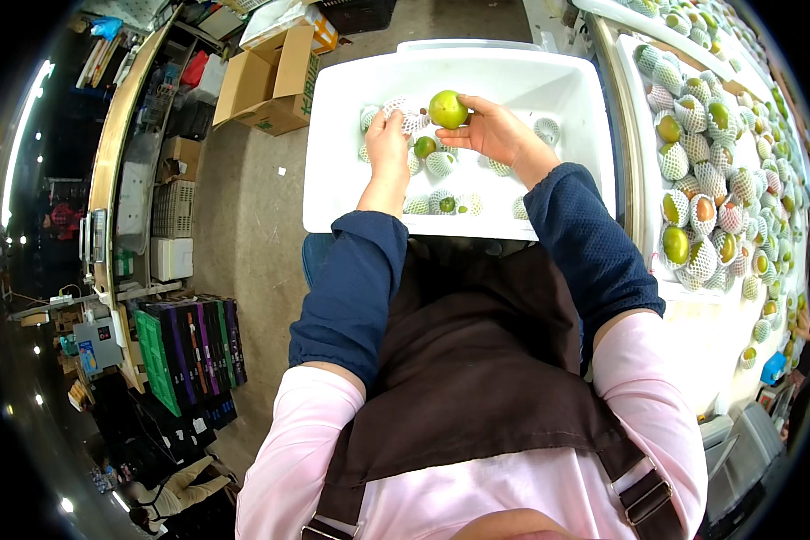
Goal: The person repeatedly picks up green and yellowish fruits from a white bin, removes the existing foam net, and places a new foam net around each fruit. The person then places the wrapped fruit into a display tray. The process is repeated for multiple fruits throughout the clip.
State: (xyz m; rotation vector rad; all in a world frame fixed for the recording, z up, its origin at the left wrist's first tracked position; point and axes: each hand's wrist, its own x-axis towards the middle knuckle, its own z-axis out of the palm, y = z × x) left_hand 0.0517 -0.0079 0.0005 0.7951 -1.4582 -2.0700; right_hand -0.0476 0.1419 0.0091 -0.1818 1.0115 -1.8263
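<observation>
My right hand (496,128) holds a round yellow-green fruit (448,109) between thumb and fingers, above a white foam box (337,162). In my left hand (386,148) a white foam net sleeve (413,120) is pinched, its end close beside the fruit. Below the hands, several fruits in foam nets (440,164) lie on the box floor. A greenish-brown fruit (424,146) shows partly bare near my left hand. Another netted fruit or rolled net (547,128) sits near the right wall; I cannot tell which. My forearms hide part of the near row.
To the right, a white tray (658,223) holds many netted green and reddish fruits (709,172). An open cardboard box (270,84) stands beyond the foam box at left. Stacked crates (189,354) and a wooden-edged counter (104,202) line the left; a person (175,493) is at lower left.
</observation>
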